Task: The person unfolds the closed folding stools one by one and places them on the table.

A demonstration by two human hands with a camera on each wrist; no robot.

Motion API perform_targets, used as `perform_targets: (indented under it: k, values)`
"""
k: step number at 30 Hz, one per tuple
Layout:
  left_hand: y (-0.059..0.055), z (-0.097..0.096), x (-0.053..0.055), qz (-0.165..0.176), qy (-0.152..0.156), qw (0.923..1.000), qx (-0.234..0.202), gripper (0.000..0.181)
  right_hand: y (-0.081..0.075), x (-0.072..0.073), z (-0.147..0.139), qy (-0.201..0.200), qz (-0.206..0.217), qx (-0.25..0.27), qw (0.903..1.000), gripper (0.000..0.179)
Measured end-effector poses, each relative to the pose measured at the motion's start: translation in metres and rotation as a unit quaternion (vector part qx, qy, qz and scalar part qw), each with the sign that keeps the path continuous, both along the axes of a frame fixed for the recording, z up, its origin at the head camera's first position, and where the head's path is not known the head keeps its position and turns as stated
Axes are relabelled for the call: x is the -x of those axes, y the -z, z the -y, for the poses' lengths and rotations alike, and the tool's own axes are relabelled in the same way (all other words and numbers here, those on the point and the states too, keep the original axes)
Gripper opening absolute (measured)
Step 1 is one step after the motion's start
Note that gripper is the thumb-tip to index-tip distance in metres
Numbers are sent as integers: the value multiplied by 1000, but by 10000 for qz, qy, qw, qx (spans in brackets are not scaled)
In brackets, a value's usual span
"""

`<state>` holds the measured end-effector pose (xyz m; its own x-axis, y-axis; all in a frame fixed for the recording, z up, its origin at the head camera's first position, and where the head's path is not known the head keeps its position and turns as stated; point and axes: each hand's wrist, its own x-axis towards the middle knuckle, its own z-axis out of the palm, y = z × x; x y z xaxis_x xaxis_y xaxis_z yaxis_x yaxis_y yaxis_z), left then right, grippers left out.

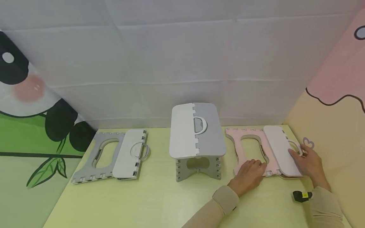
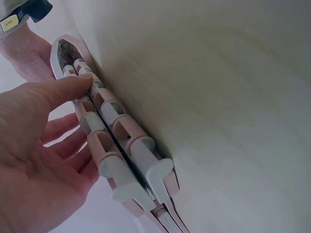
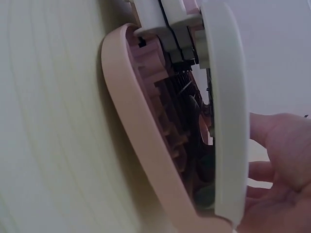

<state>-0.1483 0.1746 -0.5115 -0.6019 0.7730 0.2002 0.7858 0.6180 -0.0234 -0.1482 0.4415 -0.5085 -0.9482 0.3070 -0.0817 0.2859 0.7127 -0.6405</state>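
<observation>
Stretching across the back before you is a white creased wall sheet (image 1: 176,63), and below it your pale yellow-green table (image 1: 142,202) takes up the lower part of the head view. At the middle of its far side stands an unfolded grey-and-white stool (image 1: 182,133). Well to the left of that lies a folded grey stool (image 1: 121,158) with a white panel. The pink-and-white stool (image 1: 270,152) you are handling lies folded near the table's right edge, its white panel on the right; your right wrist view shows a gap between the pink part and the white panel at one end. Your left hand (image 1: 249,175) grips its near edge, thumb on the hinge knuckles and fingers bent over the opposite side. Your right hand (image 1: 310,161) is at the outer end, thumb on the white panel and fingers bent at the handle, lightly closed about that side; how firmly, you cannot tell from here. Smallest are the white handle (image 1: 297,146) and, beside your right cuff, a black device (image 1: 301,196) with a yellow label.
</observation>
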Motion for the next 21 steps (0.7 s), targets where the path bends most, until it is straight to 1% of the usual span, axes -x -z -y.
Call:
perform_targets:
  k: [4,9,15,18,21]
  values:
    - [1,0,0,28,-31,10000,31,26,-3,0,-2,-28,174,113,9998,84]
    - [1,0,-1,-101,1,9999,9,24,-4,0,-5,-75,336,158,9993,88]
    - [-1,1,-2,-17,-39,10000,43,28,-2,2,-10,-277,293,226,9989,89]
    - [-1,1,-2,-16,-54,10000,64,28,-1,3,-14,-336,378,465,9976,90]
    - [-1,1,-2,-25,-46,10000,65,27,-1,3,-18,-230,552,775,9952,91]
